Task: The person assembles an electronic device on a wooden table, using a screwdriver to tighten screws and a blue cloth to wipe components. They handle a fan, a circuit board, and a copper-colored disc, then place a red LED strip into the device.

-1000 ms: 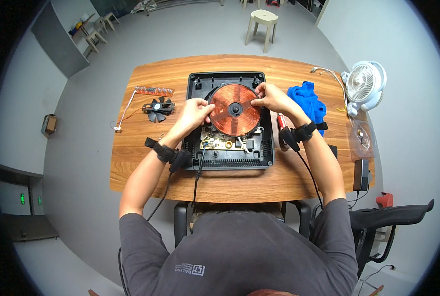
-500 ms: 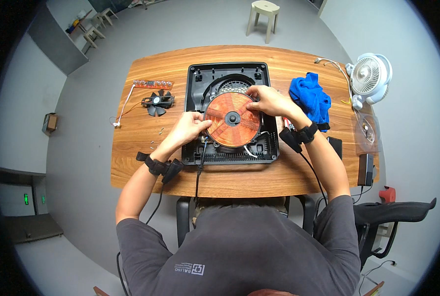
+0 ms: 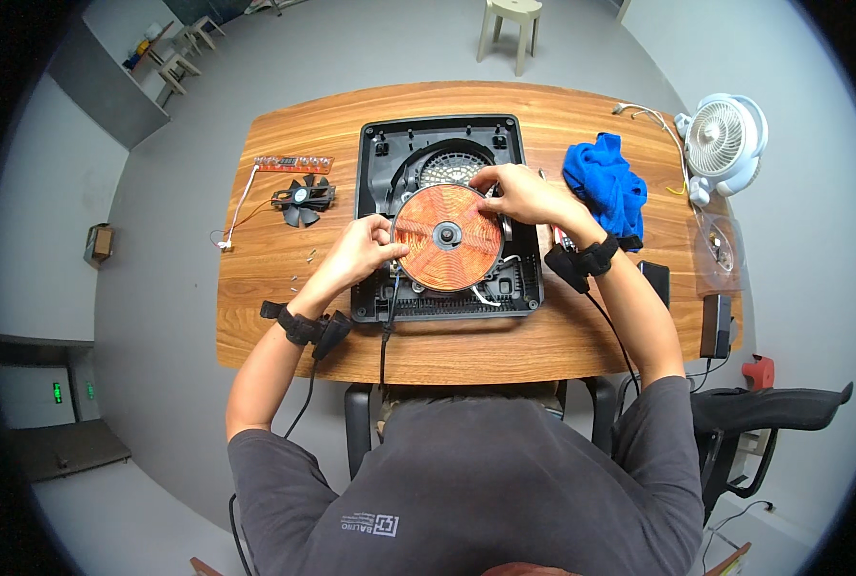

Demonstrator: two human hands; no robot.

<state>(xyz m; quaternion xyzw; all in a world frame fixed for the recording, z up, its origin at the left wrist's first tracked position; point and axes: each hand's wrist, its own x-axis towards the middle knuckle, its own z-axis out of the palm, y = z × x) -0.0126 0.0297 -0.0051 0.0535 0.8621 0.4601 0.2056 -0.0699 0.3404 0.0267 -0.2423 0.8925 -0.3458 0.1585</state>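
A round copper induction coil (image 3: 428, 261) with a dark hub at its centre sits over an opened black cooktop housing (image 3: 372, 154). My left hand (image 3: 363, 252) pinches the coil's left edge with thumb and fingers. At its upper right edge, my right hand (image 3: 516, 197) grips the rim, thumb on top. The coil covers the middle of the housing, so what lies beneath it is hidden. White leads (image 3: 487, 296) come out below the coil on the right. A round vent grille (image 3: 452, 167) shows behind it.
Left on the wooden table (image 3: 294, 274) lie an orange circuit strip (image 3: 294, 164), a small black fan (image 3: 303, 199) and several screws. To the right are a blue cloth (image 3: 606, 187), a white desk fan (image 3: 721, 139), a clear plastic bag (image 3: 714, 252) and a black adapter (image 3: 716, 324).
The coil has shifted slightly left in the picture along with both hands, and the whole view has moved a little too. Both hands keep their hold on its rim.
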